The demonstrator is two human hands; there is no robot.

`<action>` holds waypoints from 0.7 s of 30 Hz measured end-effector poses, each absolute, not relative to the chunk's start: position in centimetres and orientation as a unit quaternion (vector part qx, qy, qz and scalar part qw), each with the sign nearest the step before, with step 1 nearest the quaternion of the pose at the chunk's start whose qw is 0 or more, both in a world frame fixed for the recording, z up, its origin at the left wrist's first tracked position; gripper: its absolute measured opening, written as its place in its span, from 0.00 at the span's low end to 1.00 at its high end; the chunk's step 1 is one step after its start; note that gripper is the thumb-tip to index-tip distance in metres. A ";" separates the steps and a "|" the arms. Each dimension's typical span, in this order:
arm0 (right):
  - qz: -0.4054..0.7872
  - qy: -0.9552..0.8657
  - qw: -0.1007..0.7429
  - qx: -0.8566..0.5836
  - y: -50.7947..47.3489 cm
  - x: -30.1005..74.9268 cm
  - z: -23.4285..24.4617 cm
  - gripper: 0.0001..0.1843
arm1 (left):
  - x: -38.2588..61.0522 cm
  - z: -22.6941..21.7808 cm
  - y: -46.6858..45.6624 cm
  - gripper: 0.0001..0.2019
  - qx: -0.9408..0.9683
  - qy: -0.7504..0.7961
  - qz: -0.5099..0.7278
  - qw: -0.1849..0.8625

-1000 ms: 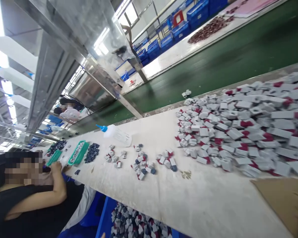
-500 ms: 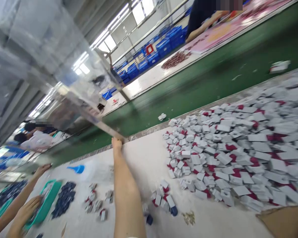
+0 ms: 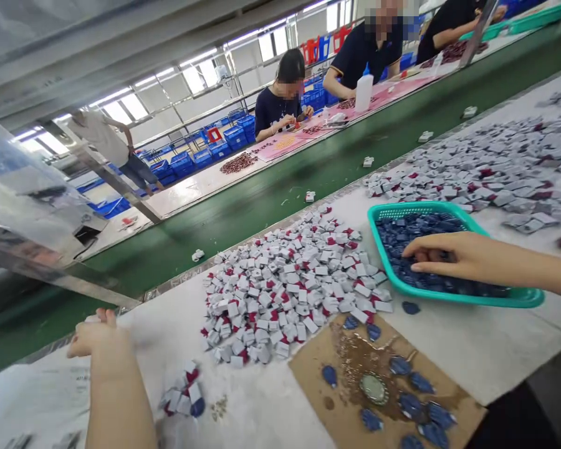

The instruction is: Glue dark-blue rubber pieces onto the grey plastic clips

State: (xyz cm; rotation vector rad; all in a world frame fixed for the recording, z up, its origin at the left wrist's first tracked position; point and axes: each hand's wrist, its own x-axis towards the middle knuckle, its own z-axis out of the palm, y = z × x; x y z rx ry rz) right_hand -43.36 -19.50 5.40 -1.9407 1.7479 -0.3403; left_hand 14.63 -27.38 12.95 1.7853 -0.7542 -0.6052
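My left hand (image 3: 93, 333) is by the near edge of the green conveyor belt (image 3: 243, 231), fingers curled. A bit of something whitish shows at its fingers, too small to name. My right hand (image 3: 449, 257) reaches into a teal basket (image 3: 509, 300) of dark blue pieces (image 3: 393, 234). Its thumb and forefinger are apart, with fingertips among the pieces and nothing visibly gripped. Between my hands lies a heap of small grey-white blocks with dark red parts (image 3: 280, 287). Below it, wet brown cardboard (image 3: 318, 386) carries several blue pieces (image 3: 411, 405) and a round greenish lid-like disc (image 3: 373, 388).
A small cluster of blocks (image 3: 182, 396) lies near my left forearm. More blocks (image 3: 495, 162) spread behind the basket. Single white pieces (image 3: 310, 196) dot the belt. Across it, people work at a table with a white bottle (image 3: 364, 93). A metal post (image 3: 98, 290) slants at left.
The view has swung to the right, bringing the basket, my right hand and the cardboard into sight. The co-worker's hands and teal trays at left have left the view. My left hand remains near the belt.
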 end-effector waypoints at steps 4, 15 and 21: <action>-0.122 0.582 0.262 -0.760 -19.5 -41.7 6.9 0.25 | 10.0 11.2 -24.5 0.07 0.682 -0.180 -0.204 0.679; -0.111 0.522 0.262 -0.804 -20.2 -40.0 8.4 0.10 | 4.9 8.1 -20.0 0.08 0.626 -0.220 -0.378 0.646; -0.127 0.584 0.249 -0.762 -19.2 -41.4 7.9 0.26 | 3.5 7.8 -16.2 0.20 0.624 -0.225 -0.422 0.618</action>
